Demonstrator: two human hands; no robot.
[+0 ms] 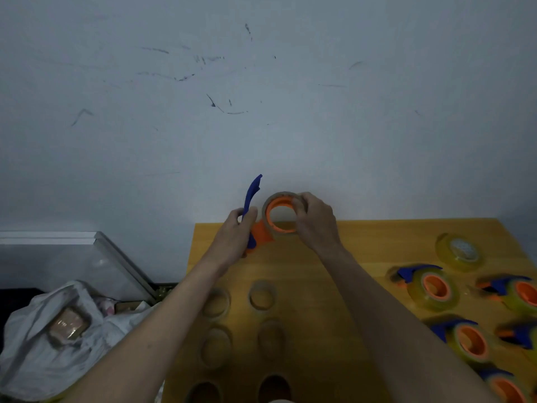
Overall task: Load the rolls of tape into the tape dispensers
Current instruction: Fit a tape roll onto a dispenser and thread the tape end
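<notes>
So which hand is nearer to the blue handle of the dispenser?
Left. The left hand grips the blue handle itself; the right hand is beside it, holding the tape roll on the orange hub.

The left hand (236, 229) gripped a tape dispenser (255, 225) above the table's (363, 245) far edge. The right hand (315, 221) held the tape roll (283, 212) on its orange hub.

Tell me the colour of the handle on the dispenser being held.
Blue handle, seen in the head view.
</notes>
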